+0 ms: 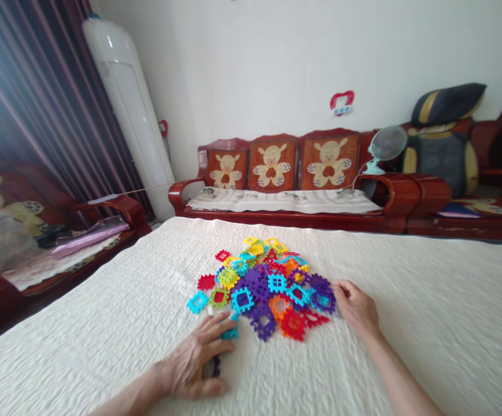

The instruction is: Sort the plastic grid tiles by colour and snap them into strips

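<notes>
A loose heap of colourful plastic interlocking blocks [257, 283] lies on the white quilted cover, mostly flat squares with toothed edges. My left hand [194, 358] rests at the near left of the heap, fingers spread. Its fingertips reach over a cyan block [230, 333]. Between its thumb and fingers shows a dark purple block [216, 366], partly covered by the hand. At the heap's right edge is my right hand [357, 306], fingers curled in, beside a purple block [320, 283]. Whatever its fingertips may hold is hidden. Red blocks [293, 325] lie at the near side.
Beyond the covered surface [147, 294] stands a wooden sofa [277, 221] with bear-patterned cushions [274, 167]. A small fan [387, 143] is at its right end. On the left are a wooden armchair [136, 214] and a tall white cabinet unit [132, 110].
</notes>
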The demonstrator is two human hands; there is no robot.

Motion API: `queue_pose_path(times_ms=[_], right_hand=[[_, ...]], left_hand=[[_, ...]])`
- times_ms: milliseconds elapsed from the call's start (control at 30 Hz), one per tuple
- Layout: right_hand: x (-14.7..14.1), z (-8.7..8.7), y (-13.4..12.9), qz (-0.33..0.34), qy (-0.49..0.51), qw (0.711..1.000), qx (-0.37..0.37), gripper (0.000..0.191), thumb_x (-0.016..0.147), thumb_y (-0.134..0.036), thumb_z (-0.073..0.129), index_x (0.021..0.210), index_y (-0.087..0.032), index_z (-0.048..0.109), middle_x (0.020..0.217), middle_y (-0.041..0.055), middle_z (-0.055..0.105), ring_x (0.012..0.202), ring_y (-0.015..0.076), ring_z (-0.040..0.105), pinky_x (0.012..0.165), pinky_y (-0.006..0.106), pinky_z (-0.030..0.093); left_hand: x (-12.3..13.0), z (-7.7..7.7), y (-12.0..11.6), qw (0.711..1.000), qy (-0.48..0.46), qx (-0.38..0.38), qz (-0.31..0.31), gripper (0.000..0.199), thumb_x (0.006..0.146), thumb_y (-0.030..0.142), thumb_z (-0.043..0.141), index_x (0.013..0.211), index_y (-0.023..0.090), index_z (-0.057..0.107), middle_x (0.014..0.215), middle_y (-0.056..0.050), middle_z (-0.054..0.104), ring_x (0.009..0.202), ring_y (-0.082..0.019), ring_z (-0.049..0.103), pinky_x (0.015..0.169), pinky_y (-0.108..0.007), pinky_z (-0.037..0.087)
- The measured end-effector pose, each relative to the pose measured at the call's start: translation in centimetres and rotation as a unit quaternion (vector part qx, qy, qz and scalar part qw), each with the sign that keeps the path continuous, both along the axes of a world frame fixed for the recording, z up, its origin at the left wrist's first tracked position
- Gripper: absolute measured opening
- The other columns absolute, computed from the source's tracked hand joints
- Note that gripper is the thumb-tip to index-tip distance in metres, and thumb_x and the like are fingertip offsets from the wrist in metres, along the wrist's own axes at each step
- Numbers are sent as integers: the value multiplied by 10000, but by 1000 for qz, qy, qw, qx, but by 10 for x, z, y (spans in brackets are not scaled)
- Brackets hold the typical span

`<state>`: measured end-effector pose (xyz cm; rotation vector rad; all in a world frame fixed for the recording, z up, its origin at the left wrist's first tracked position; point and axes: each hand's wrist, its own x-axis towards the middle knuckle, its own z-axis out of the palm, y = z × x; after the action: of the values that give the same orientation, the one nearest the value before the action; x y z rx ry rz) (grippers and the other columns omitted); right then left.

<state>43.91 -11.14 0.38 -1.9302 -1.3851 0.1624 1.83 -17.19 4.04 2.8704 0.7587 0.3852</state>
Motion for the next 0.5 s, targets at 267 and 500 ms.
queue_pose_path(times_ms=[267,500], right_hand=[[-1,1,-1,1,10,1000,-3,369,802,-457,422,909,-232,693,864,44,731,780,207,655,681,272,446],[1,-3,0,3,9,1000,1,366,815,-456,419,923,-232,688,877,43,730,818,217,661,719,288,448]], left_hand=[[52,-11,27,984,-51,162,-44,170,874,278,495,725,198,513,767,-39,579,770,-162,529,705,-292,462],[102,-14,68,965,-23,256,-61,303,933,337,429,699,192,557,703,-25,552,632,-128,486,552,-249,388]])
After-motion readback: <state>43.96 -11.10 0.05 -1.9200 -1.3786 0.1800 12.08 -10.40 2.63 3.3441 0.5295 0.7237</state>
